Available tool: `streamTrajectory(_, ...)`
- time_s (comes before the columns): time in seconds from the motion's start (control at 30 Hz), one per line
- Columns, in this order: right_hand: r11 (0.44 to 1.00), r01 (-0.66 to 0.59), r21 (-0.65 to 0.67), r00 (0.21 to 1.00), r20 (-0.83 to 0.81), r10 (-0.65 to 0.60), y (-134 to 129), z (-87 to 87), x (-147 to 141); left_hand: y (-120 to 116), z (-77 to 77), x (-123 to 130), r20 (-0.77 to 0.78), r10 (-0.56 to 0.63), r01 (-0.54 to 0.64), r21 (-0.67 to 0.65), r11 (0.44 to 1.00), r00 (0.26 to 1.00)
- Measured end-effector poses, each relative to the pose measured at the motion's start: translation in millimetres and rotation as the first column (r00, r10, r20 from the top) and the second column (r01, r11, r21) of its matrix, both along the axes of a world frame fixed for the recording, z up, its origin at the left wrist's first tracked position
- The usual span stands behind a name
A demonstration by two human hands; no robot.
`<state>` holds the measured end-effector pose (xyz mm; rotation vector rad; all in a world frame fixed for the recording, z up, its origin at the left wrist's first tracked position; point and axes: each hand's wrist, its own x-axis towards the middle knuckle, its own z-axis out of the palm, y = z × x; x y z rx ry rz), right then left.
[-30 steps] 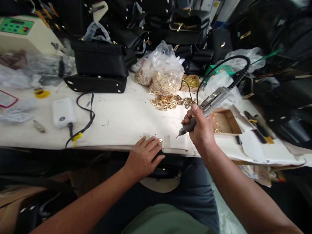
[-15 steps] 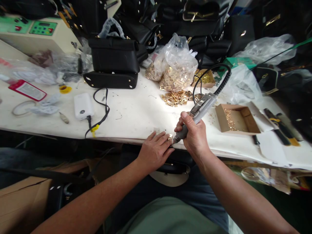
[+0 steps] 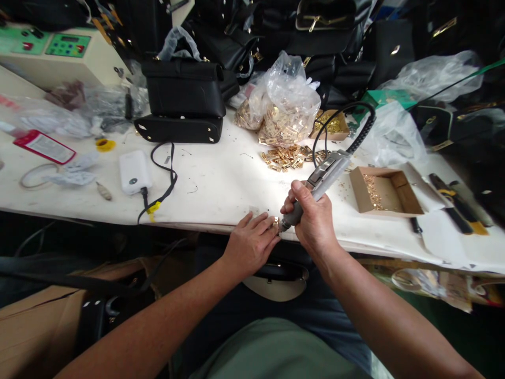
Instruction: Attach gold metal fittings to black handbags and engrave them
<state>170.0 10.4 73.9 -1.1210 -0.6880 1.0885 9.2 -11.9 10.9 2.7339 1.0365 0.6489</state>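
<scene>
My right hand (image 3: 315, 216) is wrapped round a grey electric screwdriver (image 3: 325, 176), its thumb along the upper side. The tool slants down to the left, and its tip is close to a small gold metal fitting (image 3: 276, 221) at the table's front edge. Beside that fitting my left hand (image 3: 252, 245) lies flat with fingers stretched out, their tips by the fitting and the screwdriver tip. Whatever is under the left palm is hidden. Below the hands, a black bag with a pale rounded panel (image 3: 275, 289) rests against the lap.
A pile of gold fittings (image 3: 282, 158) lies in front of a clear plastic bag of fittings (image 3: 286, 118). To the right stand a cardboard box (image 3: 400, 196) with small screws and some black-and-yellow handled tools (image 3: 453, 205). On the left are a white power bank (image 3: 134, 171) and a black handbag (image 3: 185, 95).
The screwdriver and my right hand have shifted very slightly left. My left hand stays nearly where it was, its thumb a little closer to the fingers.
</scene>
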Motion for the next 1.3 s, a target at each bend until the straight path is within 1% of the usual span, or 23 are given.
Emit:
streamTrajectory(0.27, 1.000, 0.021, 0.002, 1.000, -0.009, -0.021, -2.3, -3.6, -0.5, 0.1, -0.9, 0.5, 0.009, 0.004, -0.004, 0.000, 1.000, 1.000)
streamTrajectory(0.43, 1.000, 0.014, 0.008, 1.000, -0.001, -0.014, -3.5, -2.1, 1.0, -0.2, -1.8, 0.4, 0.013, 0.004, -0.004, -0.007, 1.000, 1.000)
streamTrajectory(0.6, 0.996, 0.077, 0.046, 0.995, 0.056, -0.079, 2.1, 0.6, 9.1, -0.8, -2.2, -0.6, -0.003, -0.003, 0.003, -0.021, 1.000, 1.000)
streamTrajectory(0.73, 0.990, 0.119, 0.075, 0.981, 0.143, -0.129, 11.0, -2.9, 11.7, -0.8, -3.3, -1.2, -0.016, -0.007, 0.006, -0.019, 1.000, 1.000)
streamTrajectory(0.9, 0.994, 0.084, 0.074, 0.976, 0.194, -0.097, 17.5, -12.2, 5.0, -0.7, -5.2, -0.8, -0.002, 0.003, -0.003, 0.007, 1.000, 1.000)
streamTrajectory(1.0, 0.993, 0.085, 0.079, 0.966, 0.237, -0.101, 17.8, -16.1, 1.2, -0.7, -5.6, -0.5, 0.002, 0.006, -0.006, 0.009, 1.000, 1.000)
streamTrajectory(1.2, 0.997, 0.047, 0.056, 0.963, 0.263, -0.061, 16.0, -18.4, -1.2, -1.1, -5.8, -0.3, 0.011, 0.014, -0.015, 0.006, 1.000, 1.000)
streamTrajectory(1.3, 0.996, 0.033, 0.083, 0.953, 0.297, -0.057, 15.9, -19.1, -1.7, -1.3, -6.8, -0.5, 0.008, 0.016, -0.016, 0.004, 1.000, 1.000)
